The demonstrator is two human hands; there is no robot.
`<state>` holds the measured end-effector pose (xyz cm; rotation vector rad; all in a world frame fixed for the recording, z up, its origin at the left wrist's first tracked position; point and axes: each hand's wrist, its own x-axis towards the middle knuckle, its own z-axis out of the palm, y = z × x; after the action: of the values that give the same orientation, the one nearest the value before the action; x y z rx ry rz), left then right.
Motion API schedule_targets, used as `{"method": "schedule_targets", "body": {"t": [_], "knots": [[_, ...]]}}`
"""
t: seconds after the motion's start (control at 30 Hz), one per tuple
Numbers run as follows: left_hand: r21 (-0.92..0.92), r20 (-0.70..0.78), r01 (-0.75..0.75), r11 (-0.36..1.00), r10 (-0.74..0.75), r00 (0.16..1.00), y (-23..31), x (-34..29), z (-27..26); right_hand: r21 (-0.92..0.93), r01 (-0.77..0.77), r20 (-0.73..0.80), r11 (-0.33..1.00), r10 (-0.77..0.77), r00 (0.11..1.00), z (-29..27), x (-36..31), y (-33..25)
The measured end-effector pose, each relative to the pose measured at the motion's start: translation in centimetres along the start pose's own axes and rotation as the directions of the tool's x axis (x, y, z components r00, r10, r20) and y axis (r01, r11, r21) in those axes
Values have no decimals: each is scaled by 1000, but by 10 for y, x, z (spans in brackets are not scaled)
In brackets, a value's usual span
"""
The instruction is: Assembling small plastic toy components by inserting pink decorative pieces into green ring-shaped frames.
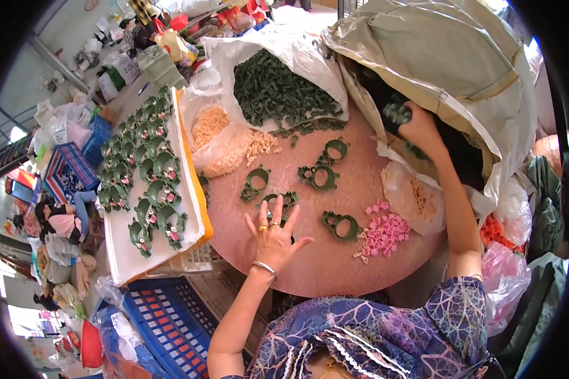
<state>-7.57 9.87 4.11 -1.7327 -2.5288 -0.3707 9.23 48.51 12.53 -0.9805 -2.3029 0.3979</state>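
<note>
My left hand (275, 239) lies over the round pinkish table (259, 278), fingers spread, its fingertips over a dark green plastic ring part (283, 201). Whether they press on it I cannot tell. At the mouth of a large pale sack (423, 44), my right hand (422, 129) is closed on a green plastic part (397, 112). Similar ring parts lie about the table: one on the left (255, 184), a pair farther back with one ring (323, 177) in front, and another ring (341, 226) beside a heap of small pink pieces (389, 234).
A white tray (123, 252) with many assembled green parts stands at the left. Behind the table, a white bag (278, 47) holds small green pieces. Cream-coloured pieces (212, 129) fill a clear bag. A blue basket (171, 322) sits below the tray.
</note>
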Motion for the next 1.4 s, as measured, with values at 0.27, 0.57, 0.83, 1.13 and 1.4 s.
{"method": "schedule_targets", "body": {"t": [0.27, 0.57, 0.83, 1.13, 1.4], "knots": [[-306, -254, 229, 924, -311, 916, -16, -5, 24, 112, 287, 511, 951, -303, 804, 42, -113, -158], [-355, -263, 128, 926, -231, 937, -10, -59, 21, 299, 480, 600, 825, -554, 577, 64, -123, -161], [-230, -246, 46, 972, -104, 964, -6, -69, 30, -605, -91, 229, 791, 282, 932, -6, -52, -52], [-227, -262, 41, 973, -102, 960, -5, -60, 24, -724, -57, 333, 687, 421, 843, 28, -21, 204], [-230, -253, 21, 973, -80, 964, -4, -61, 22, -598, -80, -25, 797, 82, 996, 84, 20, 280]]}}
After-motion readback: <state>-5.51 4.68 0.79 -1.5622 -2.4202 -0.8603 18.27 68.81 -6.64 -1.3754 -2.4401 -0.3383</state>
